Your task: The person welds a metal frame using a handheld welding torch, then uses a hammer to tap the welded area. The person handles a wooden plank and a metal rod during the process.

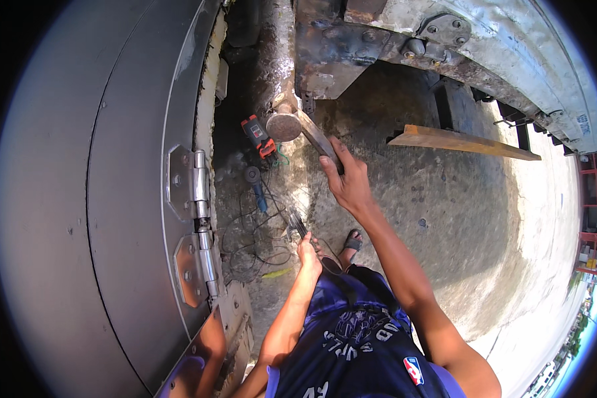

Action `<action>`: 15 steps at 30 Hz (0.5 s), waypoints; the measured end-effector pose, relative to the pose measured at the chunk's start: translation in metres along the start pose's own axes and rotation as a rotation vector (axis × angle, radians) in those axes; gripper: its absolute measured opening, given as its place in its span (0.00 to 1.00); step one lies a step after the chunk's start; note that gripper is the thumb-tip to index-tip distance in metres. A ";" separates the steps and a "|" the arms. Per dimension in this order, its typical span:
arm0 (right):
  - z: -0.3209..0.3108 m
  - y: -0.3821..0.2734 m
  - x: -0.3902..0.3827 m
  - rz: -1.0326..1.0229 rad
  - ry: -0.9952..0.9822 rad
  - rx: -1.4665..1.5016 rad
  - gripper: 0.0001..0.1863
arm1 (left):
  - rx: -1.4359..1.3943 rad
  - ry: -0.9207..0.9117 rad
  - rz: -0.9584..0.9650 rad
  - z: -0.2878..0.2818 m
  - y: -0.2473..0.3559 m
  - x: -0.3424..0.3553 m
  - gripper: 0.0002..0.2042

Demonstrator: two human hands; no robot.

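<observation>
My right hand [351, 182] is closed round the handle of a hammer [318, 136]. The hammer's round, worn steel face [284, 127] is up close, beside the lower end of a rusty, whitish metal beam [276, 50]; whether they touch I cannot tell. Lower down, my left hand [309, 253] is closed on a bundle of thin grey rods [298, 224] that look like welding rods. A dark cable loops beside that hand. My fingers hide the lower part of the bundle.
Large grey panel [60, 199] with steel hinges [202, 186] on the left. Red-and-black machine [257, 136], blue angle grinder [255, 188] and tangled cables on the concrete floor [404, 219]. Wooden plank [461, 141] at right; metal framework [371, 43] overhead. My sandaled foot [353, 241] stands below.
</observation>
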State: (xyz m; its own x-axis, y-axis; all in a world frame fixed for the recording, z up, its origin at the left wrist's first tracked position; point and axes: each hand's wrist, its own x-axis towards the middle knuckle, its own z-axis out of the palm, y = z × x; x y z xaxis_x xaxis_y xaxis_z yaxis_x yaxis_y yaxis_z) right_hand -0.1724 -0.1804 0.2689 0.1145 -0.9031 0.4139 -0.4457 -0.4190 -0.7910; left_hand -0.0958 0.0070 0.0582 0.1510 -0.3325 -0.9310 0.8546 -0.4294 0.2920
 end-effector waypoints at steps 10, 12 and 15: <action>0.013 0.002 -0.003 0.015 0.001 -0.061 0.25 | 0.003 0.004 -0.044 -0.006 -0.002 0.007 0.07; 0.016 -0.005 -0.001 0.117 0.000 -0.034 0.24 | -0.022 -0.003 -0.038 -0.012 -0.004 0.010 0.08; 0.013 -0.006 0.002 0.190 0.003 -0.009 0.24 | -0.029 0.000 -0.034 0.000 0.000 -0.006 0.07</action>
State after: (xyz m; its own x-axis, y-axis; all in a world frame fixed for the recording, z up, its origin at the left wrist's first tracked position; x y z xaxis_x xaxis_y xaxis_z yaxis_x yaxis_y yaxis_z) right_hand -0.1582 -0.1807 0.2680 0.0253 -0.9656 0.2589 -0.4673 -0.2404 -0.8508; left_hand -0.0961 0.0092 0.0639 0.1221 -0.3181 -0.9402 0.8731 -0.4160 0.2542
